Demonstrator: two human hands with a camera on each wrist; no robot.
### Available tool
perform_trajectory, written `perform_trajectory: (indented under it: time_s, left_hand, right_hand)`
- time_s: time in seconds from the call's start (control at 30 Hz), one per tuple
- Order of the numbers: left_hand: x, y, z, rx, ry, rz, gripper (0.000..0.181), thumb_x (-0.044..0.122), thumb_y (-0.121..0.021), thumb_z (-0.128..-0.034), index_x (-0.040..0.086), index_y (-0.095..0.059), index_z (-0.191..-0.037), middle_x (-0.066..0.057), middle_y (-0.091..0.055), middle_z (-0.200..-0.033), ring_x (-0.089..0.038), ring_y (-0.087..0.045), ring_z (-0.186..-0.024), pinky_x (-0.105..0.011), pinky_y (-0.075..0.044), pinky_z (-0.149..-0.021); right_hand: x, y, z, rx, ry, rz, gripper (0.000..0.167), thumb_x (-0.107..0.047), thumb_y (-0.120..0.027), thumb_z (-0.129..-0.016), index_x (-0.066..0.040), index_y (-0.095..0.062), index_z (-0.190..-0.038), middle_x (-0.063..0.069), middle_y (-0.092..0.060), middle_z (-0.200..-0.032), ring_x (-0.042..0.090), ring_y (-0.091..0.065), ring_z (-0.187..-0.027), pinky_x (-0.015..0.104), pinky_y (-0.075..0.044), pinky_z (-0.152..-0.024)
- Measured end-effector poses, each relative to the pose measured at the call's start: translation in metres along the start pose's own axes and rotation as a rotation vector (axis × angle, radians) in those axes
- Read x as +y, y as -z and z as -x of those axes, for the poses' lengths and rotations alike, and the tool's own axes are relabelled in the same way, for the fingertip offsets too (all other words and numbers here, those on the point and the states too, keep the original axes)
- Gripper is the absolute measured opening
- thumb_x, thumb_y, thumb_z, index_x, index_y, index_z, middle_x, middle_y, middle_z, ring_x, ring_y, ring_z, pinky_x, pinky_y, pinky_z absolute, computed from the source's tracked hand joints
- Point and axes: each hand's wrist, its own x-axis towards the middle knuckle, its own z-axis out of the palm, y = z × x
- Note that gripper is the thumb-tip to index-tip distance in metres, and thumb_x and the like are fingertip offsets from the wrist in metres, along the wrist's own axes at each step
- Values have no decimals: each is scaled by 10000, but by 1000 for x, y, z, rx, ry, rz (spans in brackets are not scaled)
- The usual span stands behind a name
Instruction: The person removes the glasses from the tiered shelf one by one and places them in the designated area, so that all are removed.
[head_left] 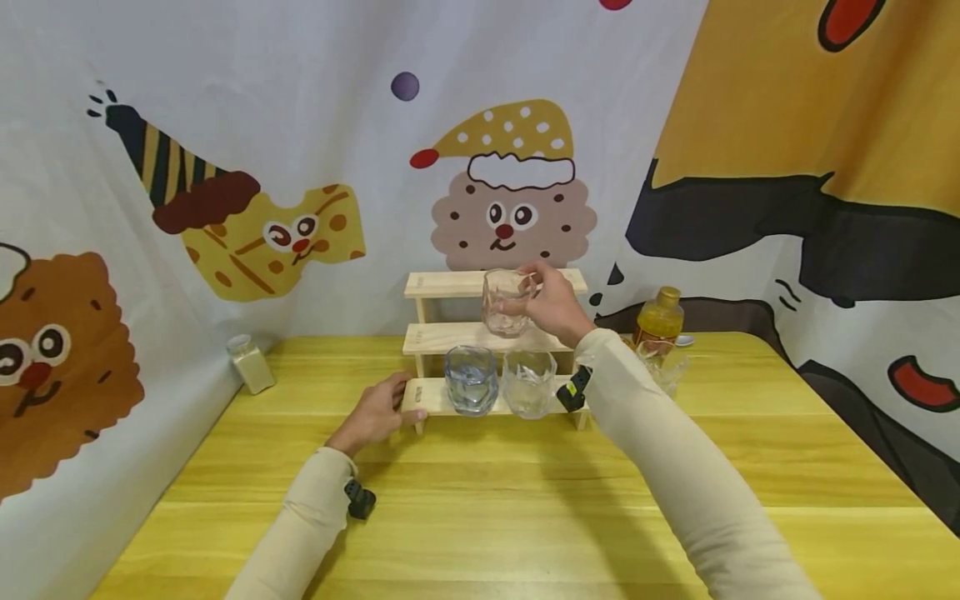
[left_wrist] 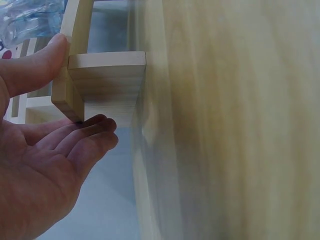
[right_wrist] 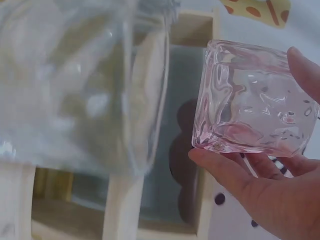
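In the head view a pink-tinted glass (head_left: 504, 307) is at the middle and top tiers of a three-tier wooden rack (head_left: 442, 285). My right hand (head_left: 557, 307) grips it by the side; the right wrist view shows the thumb and fingers on opposite sides of the glass (right_wrist: 255, 100). Whether its base touches a tier I cannot tell. On the bottom tier stand a blue-tinted glass (head_left: 471, 382) and a clear glass (head_left: 529, 385), side by side. My left hand (head_left: 378, 410) pinches that tier's left end, thumb (left_wrist: 37, 70) on one side, fingers on the other.
Partly behind the right sleeve, more clear glassware (head_left: 666, 367) stands near a yellow bottle (head_left: 660, 315) and a spoon (head_left: 685, 341). A small lidded jar (head_left: 251, 365) leans at the table's back left. A printed cloth (head_left: 315, 100) hangs behind the wooden table (head_left: 465, 517).
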Motion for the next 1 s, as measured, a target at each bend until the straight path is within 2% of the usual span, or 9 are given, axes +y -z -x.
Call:
perform_trajectory:
  time_s: [0.13, 0.37, 0.63, 0.9, 1.0]
  left_hand:
    - [-1, -1, 0, -4, -12, -11, 722, 88, -704, -938, -89, -312, -1518, -307, -417, -1535, -426, -457, -1413, -506, -457, -1122]
    - [-1, -1, 0, -7, 0, -10, 729, 101, -703, -941, -79, -304, -1524, -299, -396, -1552, -421, -445, -1423, -502, -445, -1137]
    - [0, -1, 0, -2, -3, -10, 715, 91, -709, -935, -81, -325, -1513, -302, -432, -1527, -422, -476, -1400, -500, -464, -1120]
    - [2, -1, 1, -1, 13, -15, 719, 110, -705, -942, -60, -321, -1525, -290, -422, -1539, -420, -466, -1408, -507, -457, -1126]
    - [1, -1, 1, -4, 6, -11, 724, 114, -707, -941, -68, -318, -1524, -297, -414, -1541, -427, -457, -1412, -513, -451, -1129]
  right_hand:
    - [2, 17, 7, -4, 8, 16, 681, -257, -826, -837, -53, -468, -1379, 135, -525, -1137, 221, -468, -867, 325, -448, -680]
    - [5, 47, 23, -23, -19, 58, 723, -319, -803, -863, -70, -432, -1432, 177, -504, -1240, 244, -494, -909, 459, -512, -805]
    - [21, 78, 43, 13, -8, 160, 757, -375, -796, -865, -76, -434, -1459, 175, -522, -1224, 241, -528, -907, 310, -522, -703]
    - [35, 105, 65, 48, -37, 236, 771, -421, -772, -877, -60, -417, -1459, 149, -545, -1195, 260, -552, -921, 340, -519, -646]
    - [43, 113, 73, 74, -52, 252, 784, -416, -777, -874, -53, -415, -1466, 177, -546, -1235, 285, -564, -982, 319, -544, -640]
